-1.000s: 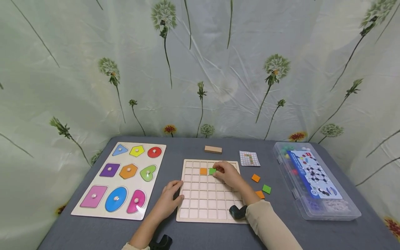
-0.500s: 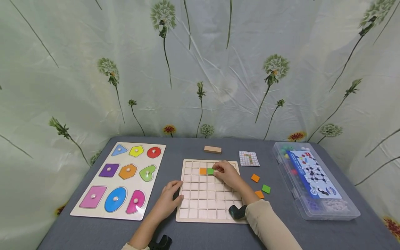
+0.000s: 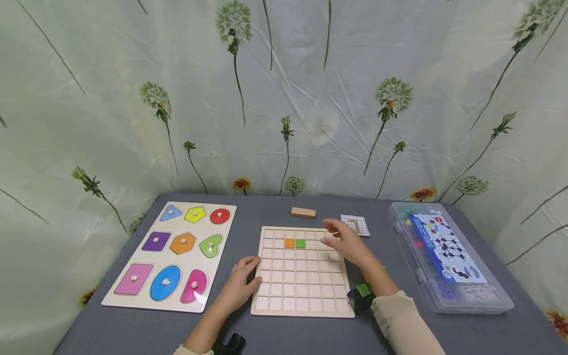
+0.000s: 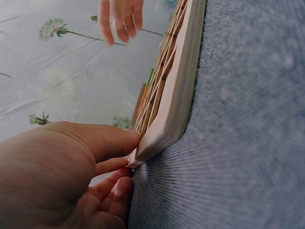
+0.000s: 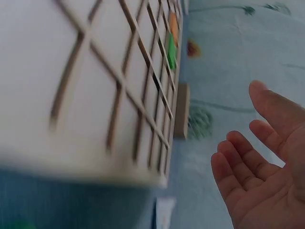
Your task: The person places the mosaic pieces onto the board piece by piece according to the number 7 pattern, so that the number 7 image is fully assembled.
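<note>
A square wooden grid board [image 3: 301, 311] lies flat on the table. In its second row from the far side sit an orange tile [image 3: 289, 243] and, right beside it, a green tile [image 3: 300, 244]. My left hand [image 3: 239, 283] rests its thumb and fingertips against the board's left edge; the left wrist view shows the thumb on the frame [image 4: 164, 114]. My right hand [image 3: 346, 241] hovers over the board's far right corner, fingers loosely bent with nothing between them. Loose green [image 3: 363, 289] and orange [image 3: 366, 277] tiles lie right of the board, partly covered by the right arm.
A pattern card [image 3: 361, 227] lies behind the right hand, partly covered. Behind the board is a wooden block [image 3: 303, 212]. A shape puzzle with knobs [image 3: 208, 266] lies on the left, and a clear plastic case [image 3: 461, 301] on the right.
The green tile shifted slightly left and now lies in its cell beside the orange one. My right hand has let go of it and moved right. The left hand stays put.
</note>
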Demonstrator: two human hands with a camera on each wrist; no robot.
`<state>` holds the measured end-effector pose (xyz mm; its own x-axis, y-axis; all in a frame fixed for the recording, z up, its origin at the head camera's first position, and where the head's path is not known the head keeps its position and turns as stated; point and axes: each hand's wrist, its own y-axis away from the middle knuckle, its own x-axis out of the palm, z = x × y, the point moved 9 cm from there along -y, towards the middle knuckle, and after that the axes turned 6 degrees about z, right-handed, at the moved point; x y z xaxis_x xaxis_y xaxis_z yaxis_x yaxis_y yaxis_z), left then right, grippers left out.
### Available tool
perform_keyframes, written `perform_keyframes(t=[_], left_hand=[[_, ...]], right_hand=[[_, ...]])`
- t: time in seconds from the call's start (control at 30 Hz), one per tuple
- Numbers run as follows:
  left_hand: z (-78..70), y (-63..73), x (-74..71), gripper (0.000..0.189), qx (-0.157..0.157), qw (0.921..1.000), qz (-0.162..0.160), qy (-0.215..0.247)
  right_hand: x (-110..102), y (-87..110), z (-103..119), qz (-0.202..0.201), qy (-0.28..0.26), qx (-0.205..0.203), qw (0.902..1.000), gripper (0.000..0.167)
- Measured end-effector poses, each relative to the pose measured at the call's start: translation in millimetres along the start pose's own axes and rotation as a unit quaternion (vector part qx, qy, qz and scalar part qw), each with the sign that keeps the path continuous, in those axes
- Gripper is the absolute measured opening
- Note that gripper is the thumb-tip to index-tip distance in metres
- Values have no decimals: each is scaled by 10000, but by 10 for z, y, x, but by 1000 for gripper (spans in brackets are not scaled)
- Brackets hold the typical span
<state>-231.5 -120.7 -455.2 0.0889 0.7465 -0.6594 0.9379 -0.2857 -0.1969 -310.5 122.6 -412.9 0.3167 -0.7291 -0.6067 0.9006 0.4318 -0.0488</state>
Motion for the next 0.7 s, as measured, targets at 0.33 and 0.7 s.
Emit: perform_keyframes(t=[0.33,0.7], left_hand=[[108,-27,54,46,-535,9982,276,46],[113,-30,59,46,-529,9982,274,68]], right_hand=[[-451,453,-419,-532,296,399,9973,57],[-454,623,-826,-649,917,820,9903,44]])
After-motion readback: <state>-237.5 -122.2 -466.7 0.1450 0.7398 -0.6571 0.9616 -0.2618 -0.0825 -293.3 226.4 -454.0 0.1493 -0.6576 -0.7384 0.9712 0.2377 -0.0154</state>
